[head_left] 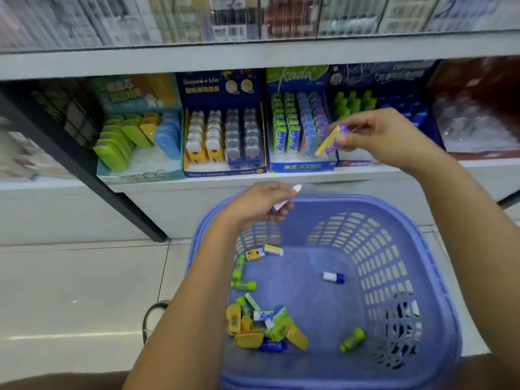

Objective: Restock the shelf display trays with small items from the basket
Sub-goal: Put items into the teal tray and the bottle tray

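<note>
Head view — right hand [388, 136] fingers [349, 143] pinch one purple-and-yellow packet [328, 142], tilted, in front of the blue kada tray [302, 166] on the shelf [197, 183]. Left hand [259, 205] fingers [277, 190] curl round one pink item [284, 202] over the basket [439, 277] rim; below them lie three loose green bottles [243, 285], one white-and-blue capsule [333, 277] and a mixed pile [261, 325].

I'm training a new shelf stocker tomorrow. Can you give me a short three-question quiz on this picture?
1. True or false: the left hand holds nothing.
2. The right hand holds a purple and yellow packet before which tray? A) green cases B) bear figures C) green, blue and purple packs
3. Fill in: the white and blue bottle lies in the ____.
Key: 1 false, it grips a pale item; 2 C; 3 basket.
</note>
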`<state>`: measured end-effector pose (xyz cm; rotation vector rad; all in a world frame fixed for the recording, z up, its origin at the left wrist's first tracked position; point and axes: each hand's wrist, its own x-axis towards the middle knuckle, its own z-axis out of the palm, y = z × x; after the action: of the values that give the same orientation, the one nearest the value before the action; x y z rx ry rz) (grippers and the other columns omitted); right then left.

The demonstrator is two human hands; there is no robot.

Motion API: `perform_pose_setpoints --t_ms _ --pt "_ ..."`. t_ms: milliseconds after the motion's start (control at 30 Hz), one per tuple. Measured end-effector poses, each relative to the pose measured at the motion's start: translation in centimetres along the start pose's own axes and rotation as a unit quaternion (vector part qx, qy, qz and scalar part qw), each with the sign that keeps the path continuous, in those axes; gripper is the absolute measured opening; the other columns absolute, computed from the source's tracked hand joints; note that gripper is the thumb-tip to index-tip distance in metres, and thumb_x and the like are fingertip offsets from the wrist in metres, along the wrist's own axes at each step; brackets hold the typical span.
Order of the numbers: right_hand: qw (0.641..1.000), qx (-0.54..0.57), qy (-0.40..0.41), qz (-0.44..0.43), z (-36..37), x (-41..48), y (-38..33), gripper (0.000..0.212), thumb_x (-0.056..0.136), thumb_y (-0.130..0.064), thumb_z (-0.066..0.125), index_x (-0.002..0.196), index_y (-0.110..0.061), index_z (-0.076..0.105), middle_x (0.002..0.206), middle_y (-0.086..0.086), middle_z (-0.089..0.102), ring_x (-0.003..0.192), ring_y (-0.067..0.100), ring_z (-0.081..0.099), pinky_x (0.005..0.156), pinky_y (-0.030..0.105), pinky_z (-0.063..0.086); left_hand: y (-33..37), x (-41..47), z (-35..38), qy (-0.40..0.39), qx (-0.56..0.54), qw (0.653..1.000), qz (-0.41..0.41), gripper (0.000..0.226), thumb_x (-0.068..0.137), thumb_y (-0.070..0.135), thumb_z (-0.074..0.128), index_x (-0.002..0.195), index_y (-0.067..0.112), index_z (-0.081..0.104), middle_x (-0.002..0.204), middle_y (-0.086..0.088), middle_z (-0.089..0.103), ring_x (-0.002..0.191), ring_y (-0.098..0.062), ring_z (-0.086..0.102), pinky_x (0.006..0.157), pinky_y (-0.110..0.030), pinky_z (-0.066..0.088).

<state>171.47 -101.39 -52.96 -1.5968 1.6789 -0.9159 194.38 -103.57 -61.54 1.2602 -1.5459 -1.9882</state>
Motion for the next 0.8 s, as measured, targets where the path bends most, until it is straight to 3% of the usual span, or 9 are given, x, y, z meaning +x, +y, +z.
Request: perform_pose_setpoints --t_ms 67,167,333,433,533,600,733,800 --pt "0.987 -0.117 0.104 -0.041 0.1 0.4 0.0 0.022 0.083 -0.013 0.07 0.104 -0.011 0.068 0.088 0.007 0.067 0.076 0.015 0.062 0.075 0.022 0.05 0.8 -0.3 -0.2 0.031 0.028 0.998 0.05 0.014 0.087 0.029 0.067 0.096 0.019 0.065 0.074 0.006 0.059 0.055 -0.004 0.05 0.052 -0.014 0.043" --pt "0.975 -0.138 0.162 -0.062 1.2 0.6 0.6 0.02 0.077 -0.014 0.076 0.094 -0.007 0.066 0.084 0.006 0.065 0.075 0.016 0.061 0.074 0.023 0.051 1.4 -0.4 -0.3 0.071 0.059 0.991 0.096 0.015 0.085 0.019 0.07 0.099 0.024 0.068 0.078 0.01 0.061 0.06 -0.004 0.049 0.053 -0.014 0.041" --pt "0.976 -0.121 0.164 -0.074 2.0 1.3 1.7 0.021 0.077 -0.016 0.076 0.095 -0.006 0.07 0.081 0.0 0.066 0.074 0.011 0.063 0.067 0.0 0.044 1.8 -0.2 -0.1 0.091 0.077 0.987 0.111 0.021 0.093 0.016 0.06 0.108 0.027 0.069 0.083 0.004 0.061 0.069 -0.008 0.052 0.061 -0.017 0.045" --pt "0.977 -0.128 0.147 -0.08 2.0 1.8 2.0 0.02 0.078 -0.014 0.074 0.096 -0.006 0.072 0.087 0.006 0.071 0.078 0.015 0.067 0.075 0.008 0.047 2.2 -0.2 0.0 0.102 0.08 0.984 0.124 0.02 0.091 0.013 0.061 0.106 0.025 0.068 0.08 0.011 0.063 0.067 -0.007 0.054 0.063 -0.016 0.047" --pt "0.966 -0.182 0.143 -0.116 2.4 2.0 2.2 0.02 0.077 -0.011 0.074 0.096 -0.002 0.074 0.095 0.013 0.071 0.087 0.025 0.066 0.086 0.03 0.051 2.6 -0.2 0.2 0.132 0.023 0.982 0.133 0.014 0.086 0.007 0.066 0.099 0.013 0.068 0.087 -0.001 0.068 0.067 -0.008 0.057 0.061 -0.015 0.049" --pt "0.959 -0.206 0.147 -0.127 2.6 2.1 2.4 0.022 0.077 -0.011 0.075 0.096 -0.001 0.074 0.097 0.015 0.069 0.09 0.029 0.063 0.087 0.038 0.049 3.0 -0.2 0.4 0.143 -0.025 0.98 0.133 0.014 0.086 0.006 0.066 0.1 0.006 0.068 0.083 -0.005 0.068 0.065 -0.006 0.06 0.061 -0.014 0.05" --pt "0.957 -0.246 0.114 -0.101 2.0 2.5 1.9 0.023 0.081 -0.014 0.072 0.102 -0.004 0.073 0.108 0.014 0.064 0.093 0.025 0.059 0.085 0.026 0.043 3.5 -0.3 0.8 0.13 -0.055 0.979 0.143 0.023 0.091 0.007 0.06 0.113 0.003 0.066 0.088 -0.007 0.069 0.07 -0.007 0.062 0.069 -0.016 0.054" --pt "0.957 -0.242 0.128 -0.096 2.0 2.3 0.9 0.026 0.081 -0.019 0.072 0.105 -0.01 0.072 0.108 0.008 0.06 0.081 0.013 0.052 0.078 0.018 0.036 3.7 -0.5 1.0 0.133 -0.033 0.978 0.156 0.022 0.091 0.007 0.06 0.112 0.005 0.067 0.086 -0.005 0.068 0.07 -0.006 0.062 0.07 -0.016 0.054"
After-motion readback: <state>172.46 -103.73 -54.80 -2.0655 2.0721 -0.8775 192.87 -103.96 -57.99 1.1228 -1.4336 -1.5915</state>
